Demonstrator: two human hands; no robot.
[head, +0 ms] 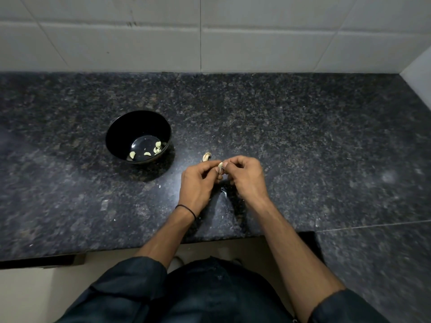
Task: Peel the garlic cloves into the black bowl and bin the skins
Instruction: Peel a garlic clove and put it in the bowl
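At the near middle of the granite counter (pixel 303 148), we find both hands raised just above the surface and joined on a single garlic clove (pixel 220 166). The left hand (pixel 198 183) has its fingers curled and pinches the clove between thumb and forefinger. The right hand (pixel 247 178) is likewise curled, its thumb and fingertips nipping the clove from the right.

The black bowl (pixel 130 127) stands to the left and a little farther off, well apart from the hands, with several peeled cloves (pixel 132 155) in its bottom. One further clove (pixel 206 156), apparently unpeeled, lies on the counter just beyond the left hand. A pale skin scrap (pixel 224 191) rests on the counter between the hands. No bin is in view.

We judge the peeling step to be under way. We advise that the left hand steady the clove while a right nail lifts the skin at the tip and strips it lengthwise, with loosened skins gathered in one spot for binning.
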